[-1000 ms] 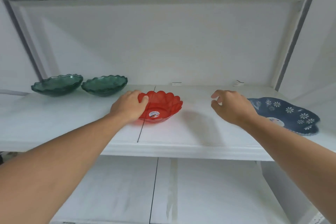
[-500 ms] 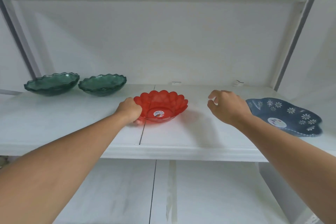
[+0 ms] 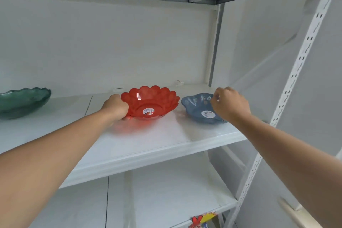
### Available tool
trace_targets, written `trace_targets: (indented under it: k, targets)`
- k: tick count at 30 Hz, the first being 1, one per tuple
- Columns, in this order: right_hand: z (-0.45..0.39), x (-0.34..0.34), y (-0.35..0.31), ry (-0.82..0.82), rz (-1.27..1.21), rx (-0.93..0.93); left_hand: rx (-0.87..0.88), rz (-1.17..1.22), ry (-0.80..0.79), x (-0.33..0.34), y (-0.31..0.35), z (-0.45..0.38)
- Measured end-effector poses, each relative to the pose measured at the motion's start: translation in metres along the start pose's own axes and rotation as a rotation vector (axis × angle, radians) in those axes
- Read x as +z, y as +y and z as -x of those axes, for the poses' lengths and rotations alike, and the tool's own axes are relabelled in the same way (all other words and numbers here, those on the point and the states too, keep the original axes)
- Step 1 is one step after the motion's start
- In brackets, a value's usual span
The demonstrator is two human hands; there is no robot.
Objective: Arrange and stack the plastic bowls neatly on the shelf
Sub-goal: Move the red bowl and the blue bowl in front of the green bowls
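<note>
Three bowls show on the shelf (image 3: 166, 140). My left hand (image 3: 115, 107) is grasping the red bowl (image 3: 150, 102) by its left rim, near the middle of the shelf, a bit back from the front edge. It sits right way up, open side to the ceiling (it is round like a flower, so it has no long side). Just beside it, toward the right end, sits the blue bowl (image 3: 197, 109) with white flowers, also open side up. My right hand (image 3: 230, 105) hangs over the blue bowl's right side with fingers curled; I cannot tell if it touches. I think I am bringing these two together. Next I would lift one and set it inside the other. A green bowl (image 3: 24, 102) waits at the left end.
</note>
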State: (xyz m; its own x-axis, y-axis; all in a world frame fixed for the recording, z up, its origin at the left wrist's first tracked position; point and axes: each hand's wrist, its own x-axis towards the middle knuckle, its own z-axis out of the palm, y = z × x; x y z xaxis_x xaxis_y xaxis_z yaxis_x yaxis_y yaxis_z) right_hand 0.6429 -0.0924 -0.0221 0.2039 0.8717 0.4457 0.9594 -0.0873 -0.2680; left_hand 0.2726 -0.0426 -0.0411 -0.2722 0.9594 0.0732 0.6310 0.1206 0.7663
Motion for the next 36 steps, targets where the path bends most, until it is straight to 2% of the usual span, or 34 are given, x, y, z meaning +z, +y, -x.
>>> trace_targets:
  k: [3, 8, 12, 19, 28, 36]
  targets:
    - [0.001, -0.009, 0.043, -0.030, 0.057, 0.148, 0.023, 0.011, -0.015, 0.022, 0.020, 0.000]
    - [0.006, 0.004, 0.079, -0.228, -0.011, 0.331, 0.037, 0.006, -0.023, 0.040, 0.038, 0.003]
    - [0.004, 0.019, 0.076, -0.283, -0.330, 0.481, 0.020, 0.008, -0.006, 0.037, 0.035, 0.003]
    - [0.002, 0.034, 0.055, -0.347, -0.753, 0.613, -0.041, 0.030, 0.045, 0.018, 0.014, 0.012]
    - [-0.002, 0.006, -0.018, -0.273, -0.803, 0.462, -0.095, 0.138, 0.096, -0.058, -0.017, 0.023]
    - [0.014, 0.015, -0.144, -0.385, -0.852, 0.385, -0.150, 0.183, 0.215, -0.164, -0.088, 0.061]
